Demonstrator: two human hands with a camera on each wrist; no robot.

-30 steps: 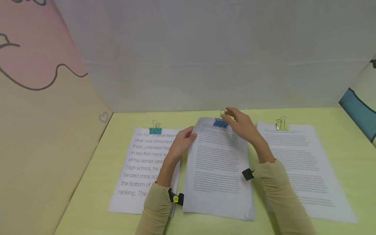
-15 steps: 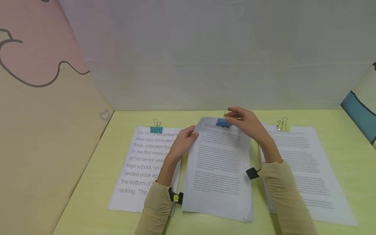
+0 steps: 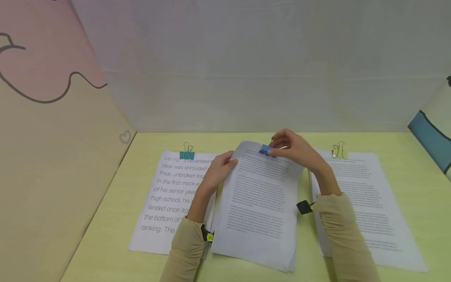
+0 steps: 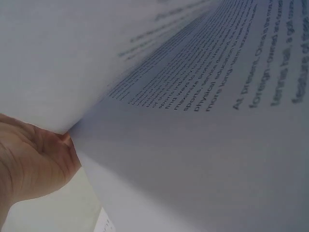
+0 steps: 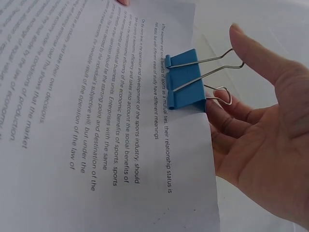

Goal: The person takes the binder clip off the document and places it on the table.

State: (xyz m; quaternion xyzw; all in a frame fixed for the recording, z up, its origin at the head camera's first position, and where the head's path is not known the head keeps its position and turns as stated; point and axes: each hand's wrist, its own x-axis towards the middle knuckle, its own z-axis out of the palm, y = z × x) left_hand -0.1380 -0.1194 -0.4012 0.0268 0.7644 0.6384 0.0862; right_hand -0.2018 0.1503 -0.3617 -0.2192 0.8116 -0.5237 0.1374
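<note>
My left hand [image 3: 218, 171] pinches the upper left edge of a stack of printed paper [image 3: 258, 203], lifted and tilted above the table. In the left wrist view its sheets [image 4: 159, 154] part near the hand. A blue binder clip [image 5: 187, 79] sits on the stack's top edge. My right hand [image 3: 296, 152] holds the clip by its wire handles: the thumb lies against the front handle, and the fingers are behind at the rear one. The fingertips behind the paper are partly hidden.
On the left lies a large-print stack [image 3: 158, 203] with a teal binder clip [image 3: 186, 155]. Another printed stack [image 3: 373, 203] lies right, with a pale binder clip [image 3: 339, 152] at its top. A grey-white wall [image 3: 260, 70] rises behind the yellow-green table [image 3: 105, 235].
The right hand has shifted slightly right and closed its thumb and fingers on the blue clip's handles. The clip has tipped, and the stack's lower end has swung left. The left hand keeps its hold.
</note>
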